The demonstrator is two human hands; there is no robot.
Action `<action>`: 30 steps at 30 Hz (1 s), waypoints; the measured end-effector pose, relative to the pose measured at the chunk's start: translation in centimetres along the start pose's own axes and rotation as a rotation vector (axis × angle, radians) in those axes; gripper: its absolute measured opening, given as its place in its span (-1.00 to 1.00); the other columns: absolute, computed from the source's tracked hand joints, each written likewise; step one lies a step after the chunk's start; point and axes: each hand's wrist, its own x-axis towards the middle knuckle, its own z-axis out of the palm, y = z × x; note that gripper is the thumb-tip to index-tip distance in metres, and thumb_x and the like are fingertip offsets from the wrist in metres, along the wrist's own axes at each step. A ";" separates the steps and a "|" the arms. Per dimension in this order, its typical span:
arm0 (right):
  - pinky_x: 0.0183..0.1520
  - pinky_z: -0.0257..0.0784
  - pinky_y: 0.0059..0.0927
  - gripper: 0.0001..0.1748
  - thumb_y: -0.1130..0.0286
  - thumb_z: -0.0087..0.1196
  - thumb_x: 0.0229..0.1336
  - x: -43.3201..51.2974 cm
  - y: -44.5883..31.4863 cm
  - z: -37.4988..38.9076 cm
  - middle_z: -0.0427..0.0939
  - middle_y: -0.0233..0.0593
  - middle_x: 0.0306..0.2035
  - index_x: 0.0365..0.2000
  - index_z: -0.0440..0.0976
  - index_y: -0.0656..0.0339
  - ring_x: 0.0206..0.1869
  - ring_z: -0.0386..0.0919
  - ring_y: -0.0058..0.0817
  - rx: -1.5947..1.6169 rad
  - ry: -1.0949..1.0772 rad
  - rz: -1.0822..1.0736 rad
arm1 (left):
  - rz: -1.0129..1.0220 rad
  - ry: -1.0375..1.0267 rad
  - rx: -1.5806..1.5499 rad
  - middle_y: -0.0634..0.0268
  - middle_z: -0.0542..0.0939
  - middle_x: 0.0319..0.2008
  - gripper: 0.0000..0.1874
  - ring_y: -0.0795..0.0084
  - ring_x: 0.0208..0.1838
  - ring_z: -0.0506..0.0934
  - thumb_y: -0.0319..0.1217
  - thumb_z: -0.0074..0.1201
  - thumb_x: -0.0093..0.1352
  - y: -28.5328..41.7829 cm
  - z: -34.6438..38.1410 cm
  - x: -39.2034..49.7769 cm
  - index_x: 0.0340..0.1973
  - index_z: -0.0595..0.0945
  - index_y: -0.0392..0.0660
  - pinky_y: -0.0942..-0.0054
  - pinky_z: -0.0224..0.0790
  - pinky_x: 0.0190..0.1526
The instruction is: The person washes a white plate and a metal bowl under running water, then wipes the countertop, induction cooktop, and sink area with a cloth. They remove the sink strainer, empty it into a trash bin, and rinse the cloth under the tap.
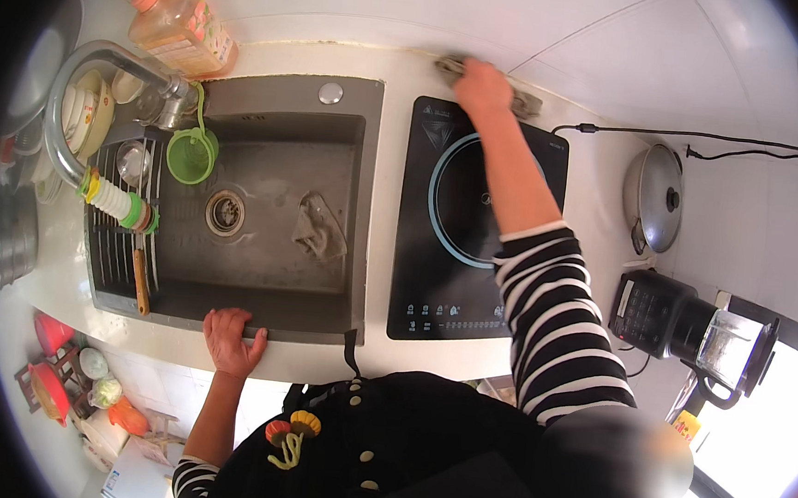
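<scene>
My right hand point(483, 88) presses a greyish-brown cloth point(527, 105) onto the white countertop point(391, 179), in the strip between the wall and the back edge of a black induction cooktop point(431, 279). The forearm in its striped sleeve crosses over the cooktop and hides part of its ring. On the front rim of the grey sink point(360, 302) rests my left hand point(233, 341), its fingers spread and nothing in them. A second wet-looking cloth point(320, 228) lies crumpled on the sink floor, right of the drain point(225, 213).
A curved faucet point(71, 73) and green strainer point(192, 157) stand at the sink's left. Behind is a pump bottle point(185, 33). A black power cord point(657, 132) runs right from the cooktop. A lidded pan point(656, 197) and blender point(658, 316) stand right.
</scene>
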 end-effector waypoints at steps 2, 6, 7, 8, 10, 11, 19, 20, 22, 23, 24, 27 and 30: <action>0.00 0.51 -0.03 -0.75 0.35 -0.01 0.12 -0.4 -3.5 0.6 0.59 0.07 -0.15 -0.25 0.61 0.18 -0.03 0.54 0.08 0.042 0.019 -0.090 | 0.017 0.009 0.013 0.24 0.59 -0.22 -0.65 0.18 -0.05 0.51 -0.22 0.27 0.10 0.0 0.1 -0.1 -0.26 0.59 -0.08 0.04 0.13 0.25; -0.02 0.51 -0.02 -0.77 0.41 0.03 0.07 -2.2 -10.8 2.1 0.56 0.04 -0.18 -0.26 0.60 0.15 -0.06 0.51 0.08 0.187 0.069 -0.271 | -0.008 -0.013 0.054 0.28 0.59 -0.23 -0.65 0.19 -0.06 0.51 -0.20 0.27 0.10 -0.1 0.0 -0.4 -0.27 0.59 -0.06 0.05 0.15 0.24; -0.02 0.51 -0.02 -0.78 0.42 0.04 0.06 -2.8 -12.4 2.3 0.55 0.03 -0.19 -0.26 0.60 0.14 -0.06 0.50 0.08 0.213 0.092 -0.317 | -0.021 -0.018 0.055 0.29 0.59 -0.23 -0.66 0.19 -0.07 0.51 -0.20 0.28 0.10 -0.1 0.0 -0.4 -0.27 0.59 -0.06 0.06 0.15 0.24; 0.01 0.50 -0.05 -0.75 0.41 0.02 0.05 -3.5 -14.0 2.3 0.59 0.00 -0.18 -0.24 0.60 0.08 -0.05 0.53 0.05 0.201 0.106 -0.328 | -0.006 0.000 0.056 0.29 0.59 -0.23 -0.66 0.20 -0.06 0.51 -0.19 0.28 0.10 -0.1 0.0 -0.4 -0.28 0.60 -0.06 0.06 0.16 0.24; 0.03 0.49 -0.10 -0.64 0.41 -0.03 0.07 -4.2 -15.9 1.2 0.60 -0.06 -0.12 -0.10 0.57 0.00 0.00 0.53 -0.04 0.195 -0.116 -0.438 | -0.020 0.003 0.046 0.30 0.59 -0.24 -0.67 0.21 -0.06 0.51 -0.19 0.28 0.10 -0.1 0.1 -0.4 -0.29 0.60 -0.05 0.07 0.16 0.24; 0.04 0.48 -0.12 -0.59 0.40 -0.05 0.09 -4.7 -16.9 0.6 0.60 -0.10 -0.09 -0.02 0.56 -0.04 0.03 0.53 -0.08 0.194 -0.211 -0.495 | -0.013 0.015 0.049 0.30 0.59 -0.24 -0.67 0.21 -0.05 0.51 -0.18 0.28 0.10 -0.1 0.1 -0.4 -0.30 0.60 -0.05 0.08 0.16 0.24; -0.02 0.50 -0.01 -0.65 0.33 0.07 0.01 -2.5 -14.6 -2.2 0.52 -0.16 0.01 -0.12 0.57 -0.09 0.06 0.47 0.03 0.061 0.065 -0.373 | -0.014 0.058 0.034 0.27 0.59 -0.22 -0.64 0.21 -0.03 0.50 -0.12 0.29 0.11 -0.7 0.1 -0.6 -0.33 0.60 -0.08 0.08 0.17 0.25; -0.01 0.50 0.01 -0.65 0.33 0.07 0.02 -2.9 -14.3 -0.8 0.48 -0.16 0.05 -0.12 0.56 -0.09 0.09 0.44 0.05 0.032 0.048 -0.357 | -0.013 0.053 0.034 0.27 0.59 -0.22 -0.64 0.21 -0.03 0.50 -0.11 0.29 0.12 -0.8 0.1 -0.7 -0.33 0.60 -0.08 0.08 0.17 0.25; 0.02 0.50 0.04 -0.65 0.33 0.06 0.05 -3.9 -13.7 1.7 0.42 -0.17 0.10 -0.09 0.55 -0.08 0.13 0.39 0.07 -0.035 -0.008 -0.337 | -0.007 0.064 0.032 0.25 0.59 -0.21 -0.63 0.20 -0.01 0.50 -0.10 0.28 0.13 -1.0 0.2 -0.7 -0.32 0.61 -0.09 0.07 0.18 0.25; 0.03 0.50 0.04 -0.64 0.33 0.05 0.06 -4.6 -13.5 2.6 0.40 -0.17 0.12 -0.07 0.54 -0.08 0.14 0.37 0.07 -0.072 -0.042 -0.335 | -0.010 0.057 0.035 0.24 0.59 -0.20 -0.62 0.20 0.00 0.49 -0.08 0.27 0.14 -1.0 0.2 -0.8 -0.31 0.61 -0.10 0.07 0.16 0.26; 0.05 0.50 0.05 -0.63 0.34 0.04 0.08 -5.5 -13.5 3.2 0.37 -0.17 0.13 -0.05 0.53 -0.08 0.15 0.36 0.06 -0.113 -0.050 -0.330 | -0.018 0.039 0.027 0.24 0.59 -0.20 -0.61 0.20 0.00 0.49 -0.07 0.26 0.16 -1.2 0.2 -0.9 -0.31 0.62 -0.10 0.08 0.14 0.27; 0.07 0.50 0.02 -0.61 0.35 0.05 0.08 -9.9 -13.3 3.7 0.38 -0.16 0.09 -0.03 0.54 -0.09 0.13 0.37 0.05 -0.112 -0.010 -0.351 | -0.002 0.032 -0.014 0.25 0.60 -0.19 -0.60 0.21 0.02 0.48 -0.04 0.23 0.20 -1.7 0.3 -1.2 -0.30 0.63 -0.11 0.08 0.11 0.29; 0.09 0.49 -0.01 -0.57 0.38 0.08 0.07 -15.5 -14.1 3.7 0.35 -0.16 0.14 0.01 0.53 -0.09 0.13 0.36 0.06 -0.202 -0.023 -0.372 | 0.022 0.045 -0.084 0.26 0.60 -0.19 -0.59 0.23 0.02 0.47 -0.03 0.22 0.21 -2.2 0.3 -1.5 -0.30 0.64 -0.11 0.09 0.09 0.30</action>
